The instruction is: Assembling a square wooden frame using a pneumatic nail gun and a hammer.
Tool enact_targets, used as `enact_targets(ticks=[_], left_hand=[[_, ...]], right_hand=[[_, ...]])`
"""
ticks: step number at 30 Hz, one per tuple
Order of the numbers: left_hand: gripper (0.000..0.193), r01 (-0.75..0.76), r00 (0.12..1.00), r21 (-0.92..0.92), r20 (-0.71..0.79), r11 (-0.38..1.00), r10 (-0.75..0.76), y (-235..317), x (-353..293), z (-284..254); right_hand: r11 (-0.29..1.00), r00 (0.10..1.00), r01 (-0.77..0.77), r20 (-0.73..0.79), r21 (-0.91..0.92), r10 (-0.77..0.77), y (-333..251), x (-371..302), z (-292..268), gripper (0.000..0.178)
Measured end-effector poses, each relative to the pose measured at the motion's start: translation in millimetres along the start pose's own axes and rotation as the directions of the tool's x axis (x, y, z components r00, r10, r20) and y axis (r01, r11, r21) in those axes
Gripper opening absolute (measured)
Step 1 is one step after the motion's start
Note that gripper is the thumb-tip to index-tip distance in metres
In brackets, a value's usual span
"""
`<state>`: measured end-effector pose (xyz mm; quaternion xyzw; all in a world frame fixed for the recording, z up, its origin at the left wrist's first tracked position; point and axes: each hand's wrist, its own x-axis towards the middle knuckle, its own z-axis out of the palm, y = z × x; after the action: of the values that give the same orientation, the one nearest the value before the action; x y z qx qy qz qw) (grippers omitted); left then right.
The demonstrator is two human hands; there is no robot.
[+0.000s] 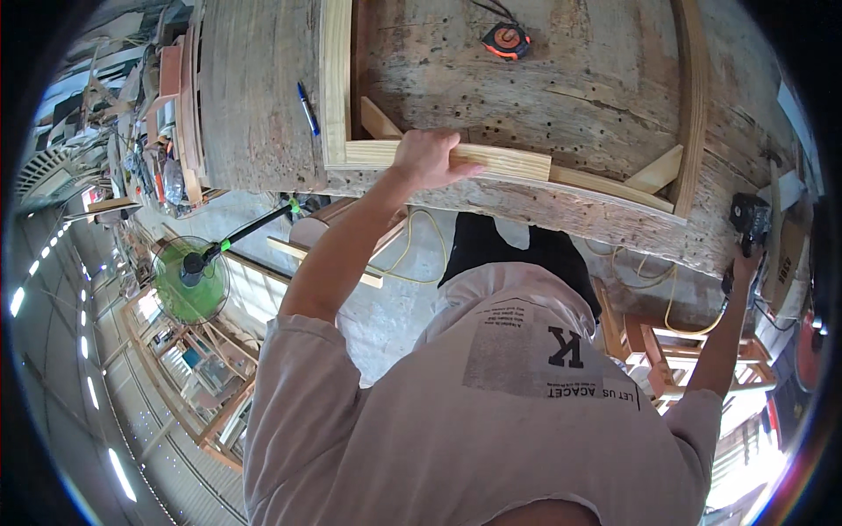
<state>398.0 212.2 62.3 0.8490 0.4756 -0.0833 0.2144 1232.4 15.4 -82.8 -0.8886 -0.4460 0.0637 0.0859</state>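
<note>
A pale wooden frame (334,83) lies on the worn workbench, with short diagonal braces in its two near corners. My left hand (430,159) is wrapped over a wooden strip (517,164) along the frame's near rail, thumb on the side toward me. The strip ends partway along the rail. Far to the right, at the bench edge, my right hand (745,261) holds a black nail gun (751,216) by its grip; part of the tool and fingers is hard to make out.
An orange and black tape measure (507,40) lies inside the frame. A blue pen (308,109) rests left of it. Below the bench are a green fan (189,279), a yellow hose (671,302) and wooden pieces. A cardboard box (787,267) stands at right.
</note>
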Motion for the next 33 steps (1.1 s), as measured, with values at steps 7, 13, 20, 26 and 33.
enact_targets(ticks=[7,13,20,26,33], left_hand=[[0.070,0.031,0.997,0.076,0.067,0.997,-0.036,3.4,2.6,-3.8],[0.068,0.047,0.996,0.048,0.069,0.998,-0.050,4.1,3.7,-0.5],[0.068,0.083,0.995,0.074,0.057,0.994,-0.087,6.0,-9.3,-10.4],[0.069,0.004,0.999,0.014,0.045,1.000,-0.005,7.9,4.0,-9.4],[0.057,-0.091,0.987,-0.388,-0.157,0.917,0.032,34.5,10.0,-68.0]], right_hand=[[0.992,0.996,-0.063,0.056,-0.110,0.069,-3.3,1.0,18.4,0.086],[0.988,0.996,-0.059,0.061,-0.142,0.069,28.6,19.9,28.7,0.081],[0.901,0.945,-0.251,0.290,0.354,0.149,-27.0,-1.3,51.0,0.053],[0.997,0.997,0.009,0.078,-0.075,-0.003,-23.9,-11.0,29.3,0.065],[0.906,0.978,0.060,0.155,0.418,-0.136,-268.4,-85.0,-67.3,0.046]])
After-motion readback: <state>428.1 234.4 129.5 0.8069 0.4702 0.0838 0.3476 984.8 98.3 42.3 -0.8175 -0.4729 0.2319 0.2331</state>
